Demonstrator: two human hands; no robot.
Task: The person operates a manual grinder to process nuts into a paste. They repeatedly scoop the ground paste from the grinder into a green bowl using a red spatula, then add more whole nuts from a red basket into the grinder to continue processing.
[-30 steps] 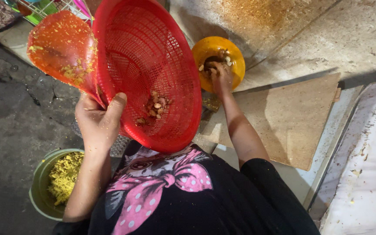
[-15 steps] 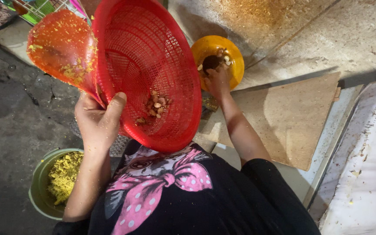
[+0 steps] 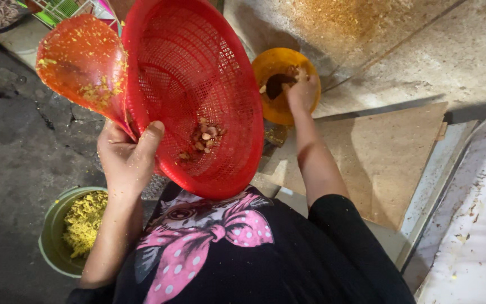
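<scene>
Above the green bucket (image 3: pixel 57 236), her left hand (image 3: pixel 124 160) clamps the tilted red basket (image 3: pixel 198 90) and orange scoop (image 3: pixel 82 62) together so scraps pool low, while her right hand (image 3: pixel 302 93) reaches, fingers curled, into the yellow bowl (image 3: pixel 277 62) beyond.

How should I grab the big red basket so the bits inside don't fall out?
Hold the red basket at its rim, low on the left, where the left hand pinches it now, thumb inside. It is tipped up on edge, so the bits sit in the lower part; a low grip probably steadies them.
</scene>
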